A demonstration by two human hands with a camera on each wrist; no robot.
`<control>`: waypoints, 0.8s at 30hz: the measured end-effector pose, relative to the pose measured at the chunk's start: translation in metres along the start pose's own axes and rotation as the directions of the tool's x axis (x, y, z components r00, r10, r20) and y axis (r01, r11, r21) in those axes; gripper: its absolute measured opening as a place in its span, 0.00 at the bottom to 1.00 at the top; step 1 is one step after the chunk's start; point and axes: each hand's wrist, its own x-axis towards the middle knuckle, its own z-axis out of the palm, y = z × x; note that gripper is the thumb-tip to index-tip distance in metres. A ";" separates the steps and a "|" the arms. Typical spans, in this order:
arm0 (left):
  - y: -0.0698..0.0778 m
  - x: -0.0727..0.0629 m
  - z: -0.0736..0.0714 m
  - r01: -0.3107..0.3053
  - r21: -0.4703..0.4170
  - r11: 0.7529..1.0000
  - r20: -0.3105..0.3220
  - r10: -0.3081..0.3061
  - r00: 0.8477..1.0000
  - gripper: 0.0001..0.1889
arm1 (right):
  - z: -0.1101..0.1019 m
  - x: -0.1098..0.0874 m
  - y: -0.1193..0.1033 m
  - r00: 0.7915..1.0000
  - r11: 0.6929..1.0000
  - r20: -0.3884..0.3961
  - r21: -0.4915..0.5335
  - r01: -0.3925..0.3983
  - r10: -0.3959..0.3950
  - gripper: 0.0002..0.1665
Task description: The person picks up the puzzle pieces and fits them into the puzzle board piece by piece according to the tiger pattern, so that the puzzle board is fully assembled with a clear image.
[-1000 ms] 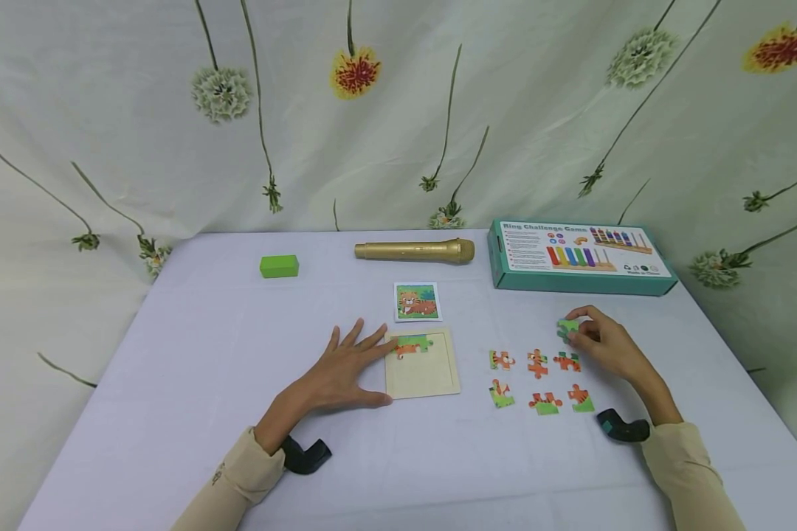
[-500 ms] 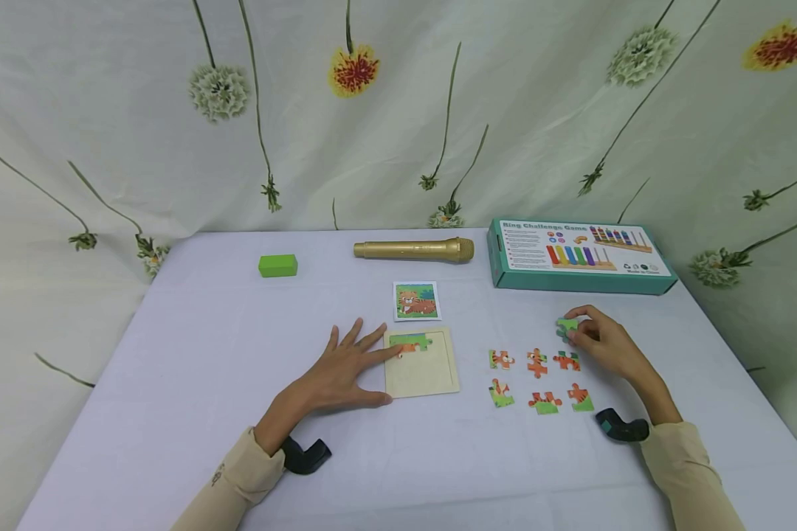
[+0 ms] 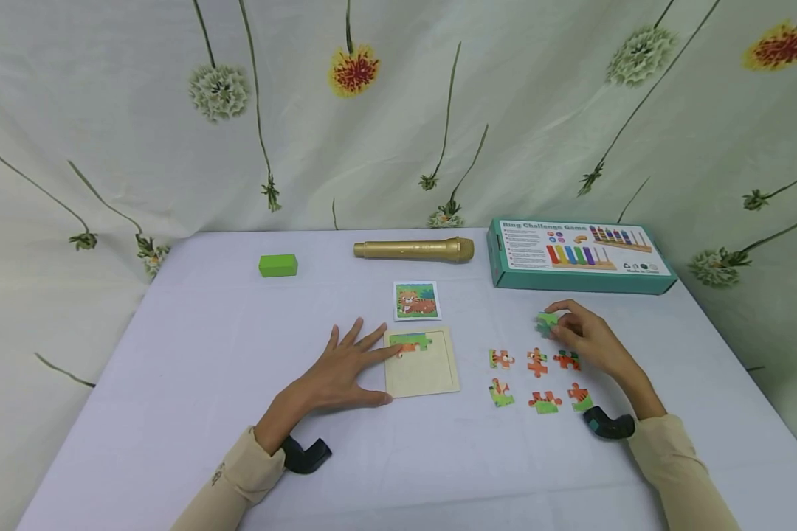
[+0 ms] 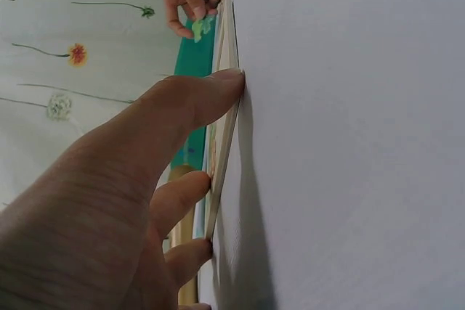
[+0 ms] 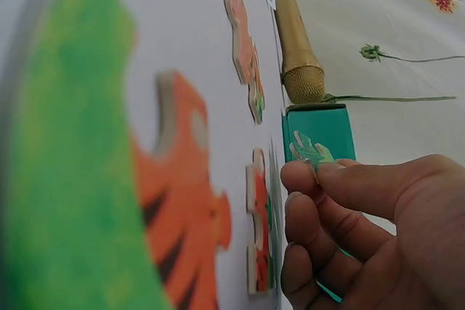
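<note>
With fingers spread, my left hand (image 3: 345, 369) rests at the left side of a square wooden puzzle board (image 3: 432, 376). Its index finger lies over the board's upper left, by joined green and orange pieces (image 3: 415, 341); the thumb touches the left edge. Between thumb and fingertip, my right hand (image 3: 591, 339) pinches a green puzzle piece (image 3: 546, 322) above the table, shown also in the right wrist view as a green piece (image 5: 311, 149). Below that hand lie several loose orange-and-green puzzle pieces (image 3: 538, 363) in two rows.
A small tiger picture card (image 3: 417, 302) lies just behind the board. Farther back are a green block (image 3: 278, 265), a gold microphone (image 3: 414, 250) and a teal Ring Challenge Game box (image 3: 584, 280). A flowered cloth (image 3: 385, 147) hangs behind the table.
My right hand has moved left with the green puzzle piece over the last half second. Earlier, my left index finger slid slightly right over the board; since then the left hand has stayed still.
</note>
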 end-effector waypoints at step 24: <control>0.002 -0.001 -0.001 0.010 0.002 1.000 0.011 -0.010 1.000 0.41 | 0.031 0.030 -0.047 0.995 0.993 0.071 0.102 0.067 -0.074 0.17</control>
